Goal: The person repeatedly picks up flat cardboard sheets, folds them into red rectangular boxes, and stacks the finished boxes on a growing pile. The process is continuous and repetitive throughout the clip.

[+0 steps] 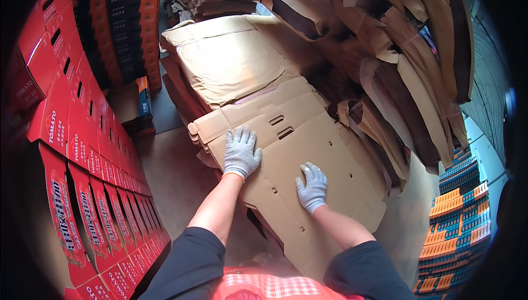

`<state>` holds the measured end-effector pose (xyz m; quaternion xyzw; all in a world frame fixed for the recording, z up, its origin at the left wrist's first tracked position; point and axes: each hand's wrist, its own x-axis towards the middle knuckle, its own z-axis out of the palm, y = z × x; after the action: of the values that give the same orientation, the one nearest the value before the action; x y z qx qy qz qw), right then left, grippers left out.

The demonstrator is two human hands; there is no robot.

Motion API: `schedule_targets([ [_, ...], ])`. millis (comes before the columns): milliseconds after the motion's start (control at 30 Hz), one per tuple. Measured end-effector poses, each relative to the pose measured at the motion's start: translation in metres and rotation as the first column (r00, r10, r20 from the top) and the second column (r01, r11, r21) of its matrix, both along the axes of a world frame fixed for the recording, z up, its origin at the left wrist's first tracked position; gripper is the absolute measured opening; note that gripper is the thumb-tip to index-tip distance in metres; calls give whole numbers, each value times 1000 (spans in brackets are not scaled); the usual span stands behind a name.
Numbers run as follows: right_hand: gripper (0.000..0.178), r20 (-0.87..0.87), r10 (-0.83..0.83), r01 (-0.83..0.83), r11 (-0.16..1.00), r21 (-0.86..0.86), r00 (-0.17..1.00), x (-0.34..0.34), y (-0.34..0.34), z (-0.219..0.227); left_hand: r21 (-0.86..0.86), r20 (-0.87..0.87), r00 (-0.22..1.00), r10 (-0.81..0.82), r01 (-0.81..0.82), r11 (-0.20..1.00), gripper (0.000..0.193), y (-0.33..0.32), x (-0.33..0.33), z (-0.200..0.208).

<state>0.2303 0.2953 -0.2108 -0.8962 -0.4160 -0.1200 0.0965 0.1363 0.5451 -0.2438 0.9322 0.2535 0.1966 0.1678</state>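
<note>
In front of me lies a stack of flat, unfolded brown cardboard box blanks (297,173), with slots and small punched holes in the top sheet. My left hand (242,154), in a pale grey knit glove, rests flat near the stack's left edge, fingers stretched out. Gloved the same way, my right hand (312,188) lies on the middle of the top sheet with its fingers slightly spread. Neither hand holds anything. Beyond the blanks sits a brown paper-wrapped bundle (231,61).
Red printed cartons (82,129) stand stacked along the left. Dark and orange boxes (118,25) rise behind them. Brown-wrapped bundles (407,91) are piled at the far right. Stacked orange and teal cartons (454,228) stand at the lower right. Grey floor (170,162) shows between the stacks.
</note>
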Motion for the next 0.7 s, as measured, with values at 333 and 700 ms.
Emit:
schedule_targets([
  [333, 46, 13, 13, -13, 1000, -2, 1000, 1, -1, -2, -2, -7, 1000, -9, 9, 1000, 59, -1, -1, 2],
  [700, 46, 20, 19, -20, 1000, 14, 1000, 1, -1, -2, 10, -3, 1000, 1, -1, 1000, 59, 0, -1, 2],
])
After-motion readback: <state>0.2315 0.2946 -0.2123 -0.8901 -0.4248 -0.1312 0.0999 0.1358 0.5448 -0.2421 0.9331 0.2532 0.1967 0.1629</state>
